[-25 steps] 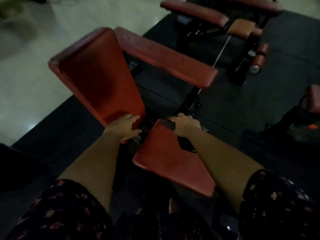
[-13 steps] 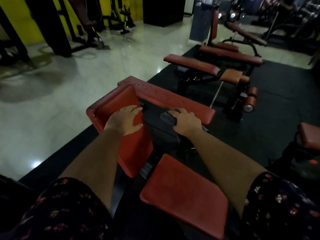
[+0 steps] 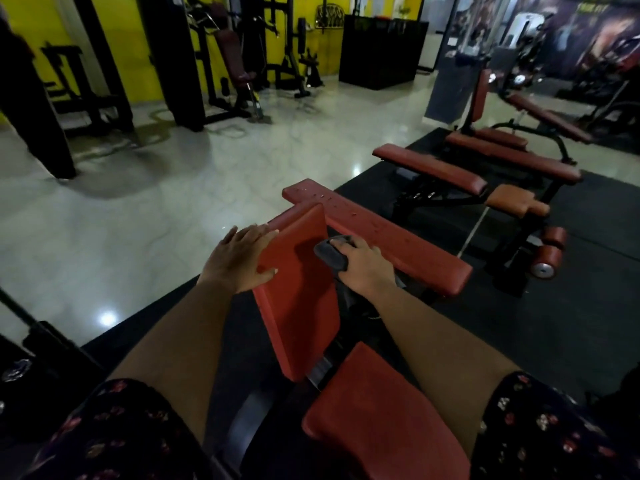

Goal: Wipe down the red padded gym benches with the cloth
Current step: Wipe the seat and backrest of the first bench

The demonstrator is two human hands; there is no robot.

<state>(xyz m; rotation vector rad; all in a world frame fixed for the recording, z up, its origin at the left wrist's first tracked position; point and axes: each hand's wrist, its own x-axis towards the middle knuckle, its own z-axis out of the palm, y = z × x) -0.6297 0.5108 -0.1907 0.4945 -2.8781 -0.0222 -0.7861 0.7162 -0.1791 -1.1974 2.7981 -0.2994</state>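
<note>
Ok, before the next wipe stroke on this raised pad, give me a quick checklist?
1. Grip on cloth by right hand: ok.
2. Contact of cloth with raised backrest pad, near its right edge: ok.
3. Bracing by left hand, flat on that pad's left edge: ok.
4. Dryness of long bench pad beyond: not ok, droplets on it.
5. Wiping of seat pad done: cannot tell.
</note>
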